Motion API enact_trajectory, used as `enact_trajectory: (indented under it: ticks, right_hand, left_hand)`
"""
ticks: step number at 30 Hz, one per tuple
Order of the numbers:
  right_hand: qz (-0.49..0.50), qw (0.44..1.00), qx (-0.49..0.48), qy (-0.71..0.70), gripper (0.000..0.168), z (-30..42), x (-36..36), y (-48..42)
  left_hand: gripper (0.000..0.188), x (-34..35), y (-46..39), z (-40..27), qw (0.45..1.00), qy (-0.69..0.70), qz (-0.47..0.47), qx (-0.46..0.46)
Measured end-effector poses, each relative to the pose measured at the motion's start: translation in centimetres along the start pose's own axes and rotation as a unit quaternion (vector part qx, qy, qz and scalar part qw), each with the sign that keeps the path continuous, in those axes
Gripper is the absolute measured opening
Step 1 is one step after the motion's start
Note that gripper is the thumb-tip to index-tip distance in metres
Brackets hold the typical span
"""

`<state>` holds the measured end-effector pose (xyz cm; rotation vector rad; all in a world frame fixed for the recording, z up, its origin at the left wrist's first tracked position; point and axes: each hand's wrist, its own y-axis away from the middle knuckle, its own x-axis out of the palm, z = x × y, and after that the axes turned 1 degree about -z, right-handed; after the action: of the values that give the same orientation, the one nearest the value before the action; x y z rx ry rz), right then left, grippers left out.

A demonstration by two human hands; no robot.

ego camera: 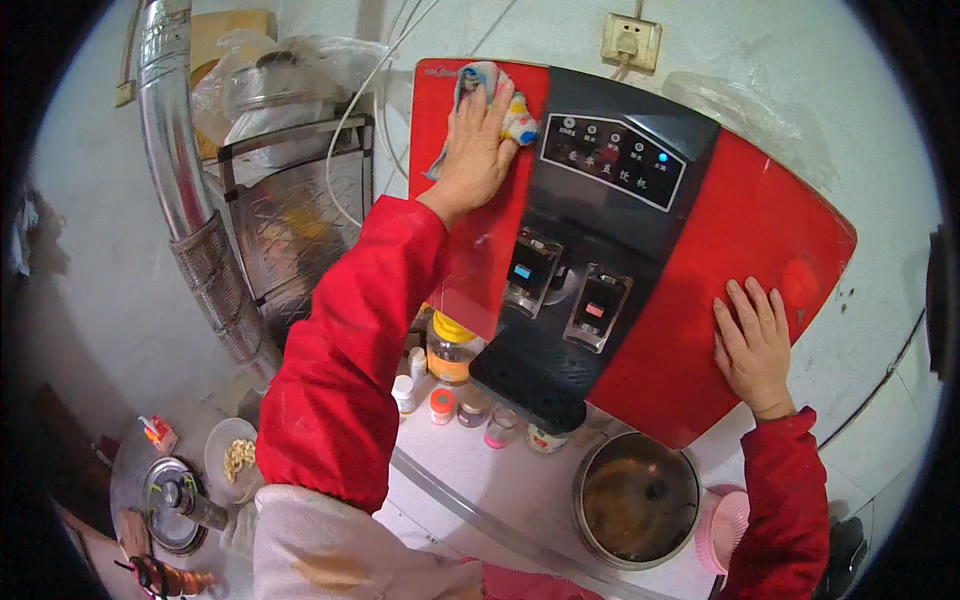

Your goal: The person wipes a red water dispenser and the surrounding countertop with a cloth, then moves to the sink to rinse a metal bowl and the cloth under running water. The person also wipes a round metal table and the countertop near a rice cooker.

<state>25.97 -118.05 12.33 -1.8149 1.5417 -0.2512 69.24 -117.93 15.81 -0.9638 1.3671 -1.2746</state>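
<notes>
On the wall in front of me is a water dispenser [622, 221] with glossy red side panels and a black middle column. My left hand [476, 154] presses a multicoloured cloth [517, 124] flat against the upper part of the left red panel [427, 97]. Part of the cloth is hidden under the palm. My right hand [754, 345] lies with its fingers spread on the lower right red panel [675, 352], holding nothing. Between the hands, the black column carries two dispensing taps [598, 307] above a black drip tray [529, 382]. A blue light glows on its control panel [611, 161].
Below the dispenser stand a yellow-lidded jar [450, 349], several small bottles and jars [442, 405], and a steel pot [637, 499]. A pink basket [727, 529] is beside the pot. To the left are a foil-wrapped pipe [176, 135] and a rack [296, 217]; a socket [630, 43] is above.
</notes>
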Motion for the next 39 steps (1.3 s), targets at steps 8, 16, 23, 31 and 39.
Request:
enact_trajectory:
  ticks: [8, 16, 23, 31, 39]
  right_hand:
    - [-0.018, 1.0, 0.006, -0.022, 0.036, 0.6, 0.0, -0.9]
    - [-0.037, 0.999, 0.002, -0.013, 0.039, 0.2, 0.1, -0.4]
    - [-0.01, 1.0, -0.005, -0.007, 0.041, 0.1, 0.0, -0.3]
    - [0.006, 1.0, -0.008, 0.0, 0.045, 0.1, -0.2, -0.2]
    - [-0.003, 1.0, -0.007, -0.002, 0.044, 0.1, -0.4, -0.3]
  left_hand:
    - [0.048, 0.9, 1.0, 8.1, 0.958, -0.029, -0.196, -0.208]
    - [0.032, -2.9, -4.7, -5.1, 0.972, 0.16, -0.158, -0.07]
    - [0.043, -3.7, -5.7, -14.3, 0.984, 0.116, -0.023, 0.134]
    - [0.065, -2.9, -5.6, -12.6, 0.974, 0.147, -0.003, 0.174]
    - [0.066, -2.8, -3.4, -8.5, 0.985, 0.167, -0.046, 0.015]
